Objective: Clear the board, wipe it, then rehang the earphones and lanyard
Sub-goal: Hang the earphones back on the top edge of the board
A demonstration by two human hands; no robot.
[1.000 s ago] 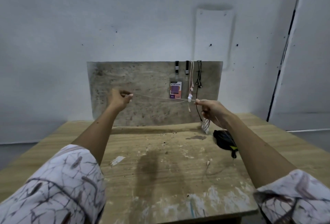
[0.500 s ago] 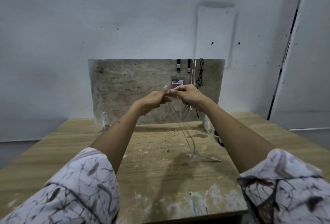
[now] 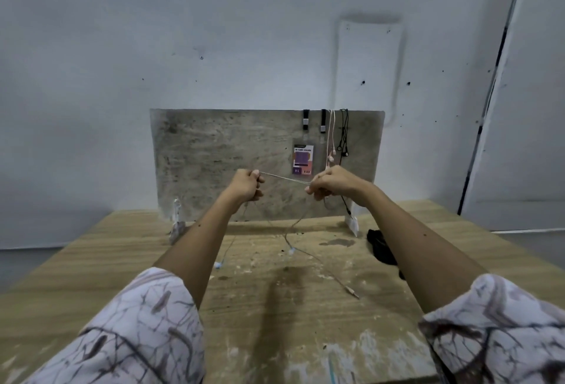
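A pale wall fills the upper half of the frame. The lower half is taken up by a wooden table, stained and flecked with paint. At the centre, a grey board is stood upright on the table's far edge against the wall.

Patterned white sleeves are seen at the lower left and lower right corners, with bare forearms reaching toward the centre.

On the board's upper right part, a lanyard with two black straps is hung, its purple card holder lying flat against the board. Just right of it, pink earphones and black earphones are draped over the top edge.

At centre frame, a thin pale earphone cable is stretched taut between both hands in front of the board. One end is pinched by the curled fingers of the left hand, the other by the thumb and fingertips of the right hand. Slack loops are hung below the hands, trailing onto the table to a plug at lower centre right.

A black cloth is lain on the table at right, near the board's foot.
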